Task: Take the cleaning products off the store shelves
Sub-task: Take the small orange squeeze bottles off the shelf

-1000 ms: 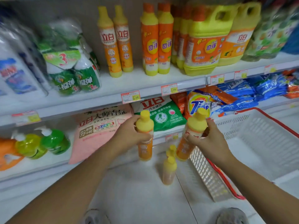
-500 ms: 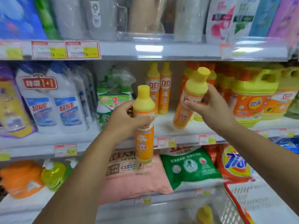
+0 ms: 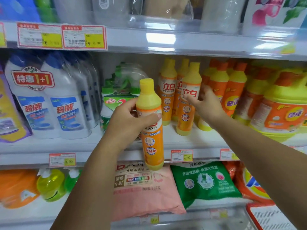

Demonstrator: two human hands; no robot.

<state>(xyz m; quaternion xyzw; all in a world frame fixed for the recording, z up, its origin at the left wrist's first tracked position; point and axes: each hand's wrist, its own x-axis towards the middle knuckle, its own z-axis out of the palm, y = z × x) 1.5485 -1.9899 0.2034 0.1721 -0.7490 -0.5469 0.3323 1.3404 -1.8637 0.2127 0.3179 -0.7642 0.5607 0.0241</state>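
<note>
My left hand (image 3: 127, 120) grips an orange dish-soap bottle with a yellow top (image 3: 152, 140) around its shoulder, upright, in front of the middle shelf's edge (image 3: 99, 146). My right hand (image 3: 209, 107) reaches onto that shelf, thumb and fingers round a second matching bottle (image 3: 191, 80). That bottle stands on the shelf next to two more of the same kind (image 3: 167, 90).
White toilet-cleaner bottles (image 3: 49, 103) and a green three-pack (image 3: 119, 100) stand left of the soap; orange bottles (image 3: 232, 90) and big yellow jugs (image 3: 280, 110) stand right. Detergent bags (image 3: 146, 188) lie on the shelf below. A white basket with a red rim (image 3: 272, 216) sits at lower right.
Both hands rose from near the floor and basket up to the middle shelf with their bottles. The right-hand bottle went from tilted in the air to standing on the shelf.
</note>
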